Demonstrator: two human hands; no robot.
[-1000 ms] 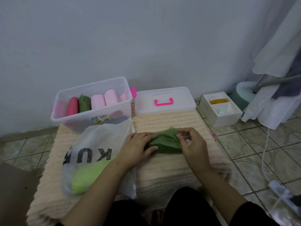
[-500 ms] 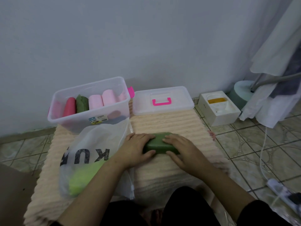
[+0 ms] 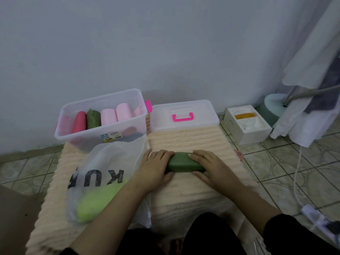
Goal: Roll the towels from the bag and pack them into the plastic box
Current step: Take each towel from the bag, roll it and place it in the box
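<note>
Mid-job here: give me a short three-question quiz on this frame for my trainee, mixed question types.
1. True or false: the lid is on the plastic box.
2. Which colour is the towel under both hands? A) pink B) dark green C) white
3. Fill in: the lime towel lies inside the ____.

Key
1. False: it lies on the mat, to the right of the box.
2. B: the left hand and right hand press on the dark green towel.
3. Bag.
</note>
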